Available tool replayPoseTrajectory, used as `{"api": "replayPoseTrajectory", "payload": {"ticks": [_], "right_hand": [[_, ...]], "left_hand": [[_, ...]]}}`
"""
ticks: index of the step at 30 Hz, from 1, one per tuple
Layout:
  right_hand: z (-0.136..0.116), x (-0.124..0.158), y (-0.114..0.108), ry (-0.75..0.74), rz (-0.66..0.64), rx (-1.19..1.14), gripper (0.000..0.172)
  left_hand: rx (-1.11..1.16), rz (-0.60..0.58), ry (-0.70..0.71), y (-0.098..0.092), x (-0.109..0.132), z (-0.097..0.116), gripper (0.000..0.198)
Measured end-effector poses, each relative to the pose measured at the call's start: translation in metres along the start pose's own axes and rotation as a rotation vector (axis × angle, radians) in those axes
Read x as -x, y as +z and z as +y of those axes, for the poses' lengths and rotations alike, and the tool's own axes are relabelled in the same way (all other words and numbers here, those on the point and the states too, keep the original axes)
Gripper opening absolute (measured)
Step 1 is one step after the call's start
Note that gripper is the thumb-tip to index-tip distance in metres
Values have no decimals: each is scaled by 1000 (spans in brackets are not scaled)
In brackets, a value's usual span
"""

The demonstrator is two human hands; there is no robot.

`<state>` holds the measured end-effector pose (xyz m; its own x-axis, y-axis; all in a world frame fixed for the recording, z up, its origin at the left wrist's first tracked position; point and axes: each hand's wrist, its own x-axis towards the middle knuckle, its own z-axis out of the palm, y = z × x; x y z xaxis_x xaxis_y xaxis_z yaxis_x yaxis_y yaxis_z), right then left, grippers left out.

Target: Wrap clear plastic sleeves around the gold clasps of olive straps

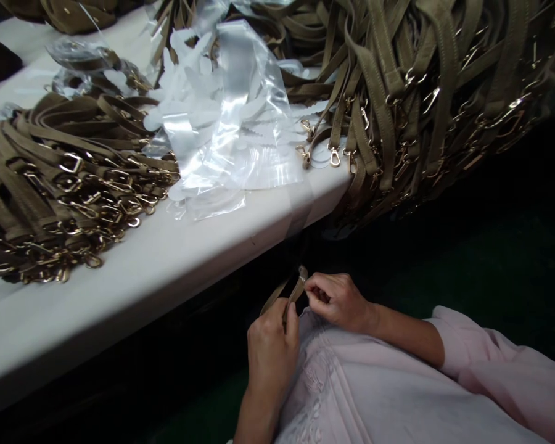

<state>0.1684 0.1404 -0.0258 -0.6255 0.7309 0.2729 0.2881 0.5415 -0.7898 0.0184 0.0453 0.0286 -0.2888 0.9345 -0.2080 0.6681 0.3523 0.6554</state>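
Below the table edge, close to the body, my left hand [272, 336] is closed around an olive-brown strap [296, 291]. A loop of the strap shows above the fingers, and a small pale metal-looking piece sits at its upper end. My right hand [335, 299] is closed in a pinch at that end, its fingertips touching the strap beside the metal piece. What exactly lies between the right fingertips is too small to make out. The rest of the strap is hidden behind the left hand and in the dark.
A white table [203, 246] runs diagonally ahead. On its left lies a pile of straps with gold clasps [87, 185]. Clear plastic bags [240, 117] and white plastic strips lie mid-table. A large heap of straps [398, 92] hangs over the right edge.
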Motion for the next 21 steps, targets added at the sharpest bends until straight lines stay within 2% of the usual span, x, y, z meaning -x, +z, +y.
{"api": "replayPoseTrajectory", "payload": {"ticks": [4, 6, 10, 15, 18, 21], "right_hand": [[-3, 6, 0, 48, -68, -125, 9], [-4, 8, 1, 75, -110, -179, 9], [1, 4, -1, 205, -79, -350, 4], [6, 2, -6, 395, -53, -541, 11], [7, 2, -3, 477, -18, -542, 12], [7, 2, -1, 491, -14, -504, 13]], "left_hand": [[-293, 156, 143, 7, -4, 4, 21], [-359, 175, 248, 10, -2, 7, 20], [-432, 177, 386, 15, 0, 11, 20], [-467, 153, 405, 24, 0, 8, 19], [-495, 143, 412, 29, 0, 8, 22], [-438, 125, 410, 31, 1, 5, 18]]}}
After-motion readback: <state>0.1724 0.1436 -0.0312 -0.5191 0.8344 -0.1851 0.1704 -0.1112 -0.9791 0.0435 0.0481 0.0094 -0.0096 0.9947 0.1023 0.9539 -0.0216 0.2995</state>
